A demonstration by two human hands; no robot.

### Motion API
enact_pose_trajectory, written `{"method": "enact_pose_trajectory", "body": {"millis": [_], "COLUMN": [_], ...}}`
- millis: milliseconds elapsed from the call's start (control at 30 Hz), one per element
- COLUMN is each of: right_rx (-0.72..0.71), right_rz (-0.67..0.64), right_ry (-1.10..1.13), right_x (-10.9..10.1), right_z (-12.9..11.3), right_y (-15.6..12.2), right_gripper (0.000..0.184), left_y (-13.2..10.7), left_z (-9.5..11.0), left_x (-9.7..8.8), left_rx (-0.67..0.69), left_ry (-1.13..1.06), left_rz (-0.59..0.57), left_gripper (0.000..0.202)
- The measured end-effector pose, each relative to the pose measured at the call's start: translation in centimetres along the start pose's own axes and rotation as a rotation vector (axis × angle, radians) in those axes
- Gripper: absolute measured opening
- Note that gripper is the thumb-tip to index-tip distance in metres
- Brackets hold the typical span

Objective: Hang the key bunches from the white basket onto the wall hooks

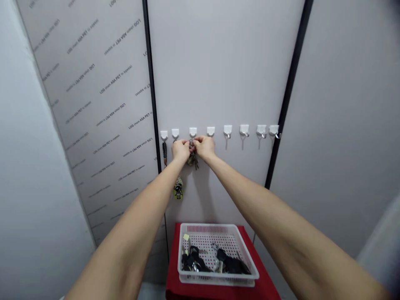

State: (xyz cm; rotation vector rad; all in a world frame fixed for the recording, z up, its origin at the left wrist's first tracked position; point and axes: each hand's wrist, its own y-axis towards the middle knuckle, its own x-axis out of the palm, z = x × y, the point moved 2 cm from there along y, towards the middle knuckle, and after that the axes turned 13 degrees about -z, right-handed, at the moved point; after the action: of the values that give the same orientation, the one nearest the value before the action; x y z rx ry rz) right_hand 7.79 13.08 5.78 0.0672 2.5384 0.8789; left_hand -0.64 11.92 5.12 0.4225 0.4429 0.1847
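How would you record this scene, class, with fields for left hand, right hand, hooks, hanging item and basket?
Left hand: pinching a key bunch below the third hook from left
Right hand: pinching the same bunch
Hooks: eight, in a row on a pale panel
Hanging item: black strap from leftmost hook
Basket: white, on a red surface, holding keys

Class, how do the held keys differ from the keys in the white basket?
The held keys hang below the left hand and right hand; the basket keys lie in the white basket. The held keys make one small bunch, the basket keys two larger heaps. The held keys look greyish-brown, the basket keys largely black. Both are clustered.
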Motion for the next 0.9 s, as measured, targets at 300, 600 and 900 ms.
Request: {"method": "enact_pose_trajectory", "body": {"millis": [300, 600, 900], "right_rx": [-0.017, 0.326, 0.485], "right_rz": [0.014, -1.084, -0.846], "right_ry": [-0.067, -0.516, -0.287], "right_x": [-0.6, -0.3, 0.5], "right_z": [2.0, 14.0, 18.2], "right_y": [-3.2, -19.6, -24.1], "right_gripper": [0.02, 0.032, 0.03], "left_y": [-3.4, -18.1, -20.2], "left_z": [-0.6, -14.4, -17.5], "left_x": [0.2, 8.9, 11.3], "left_rx": [0.112, -0.079, -0.189], "left_ry": [0.103, 0.254, 0.406], "left_rz": [0.09, -0.647, -0.874], "left_gripper": [0.025, 0.023, 0.031]}}
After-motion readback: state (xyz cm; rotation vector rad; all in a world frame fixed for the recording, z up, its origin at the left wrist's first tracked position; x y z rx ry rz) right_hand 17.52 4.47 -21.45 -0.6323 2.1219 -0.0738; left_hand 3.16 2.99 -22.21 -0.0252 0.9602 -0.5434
